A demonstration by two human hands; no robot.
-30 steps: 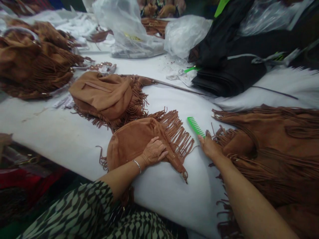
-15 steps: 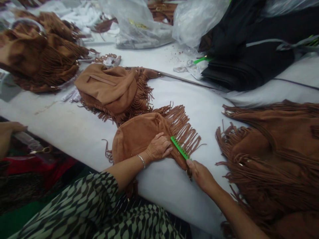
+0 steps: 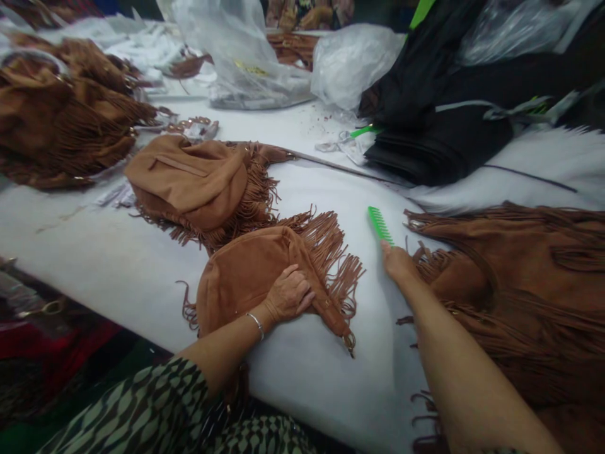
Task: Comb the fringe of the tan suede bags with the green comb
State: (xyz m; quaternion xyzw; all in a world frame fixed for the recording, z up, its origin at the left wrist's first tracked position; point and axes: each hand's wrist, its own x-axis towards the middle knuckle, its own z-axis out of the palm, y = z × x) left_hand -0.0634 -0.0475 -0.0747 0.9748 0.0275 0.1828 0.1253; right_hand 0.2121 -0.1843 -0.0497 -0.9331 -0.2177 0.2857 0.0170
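A brown suede handbag (image 3: 241,271) with a long fringe (image 3: 331,252) lies on the white table, its narrow end with a metal clasp pointing toward me. My left hand (image 3: 289,293), with a silver bangle at the wrist, presses on this bag near its seam, fingers bent and holding it down. My right hand (image 3: 399,261) is closed round the handle of a green comb (image 3: 379,226). The comb is raised to the right of the fringe, apart from it, teeth facing right. Most of the comb's handle is hidden by the fingers.
Another fringed brown bag (image 3: 189,183) lies just beyond. More brown bags are piled at the left (image 3: 61,120) and right (image 3: 520,277). Folded black material (image 3: 435,145), clear plastic bags (image 3: 354,66) and a second green-handled item (image 3: 363,130) sit farther back on the white table (image 3: 321,372).
My right hand has lifted the comb off the fringe and moved it away to the upper right, turning it upright. My left hand stays on the bag. The view has shifted slightly.
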